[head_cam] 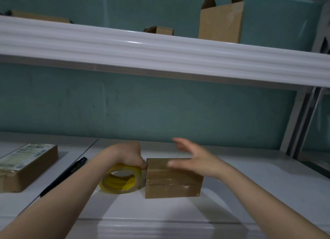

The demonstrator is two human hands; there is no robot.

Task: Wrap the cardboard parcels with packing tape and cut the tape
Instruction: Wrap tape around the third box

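Not much to report on me, honestly: just two bare arms and two bare hands. My left hand (128,154), the one just left of the parcel (171,178), shows its back and a plain wrist, and the forearm is uncovered right down to the bottom edge of the shot. My right hand (194,158), over the parcel's right end, comes out smeared, so the fingers (180,141) are soft streaks. That forearm's uncovered too. Both arms look slim and smooth in the dim light.

Two parcels (173,178) (26,169), one tape roll (121,182), two hands (128,154) (196,160)
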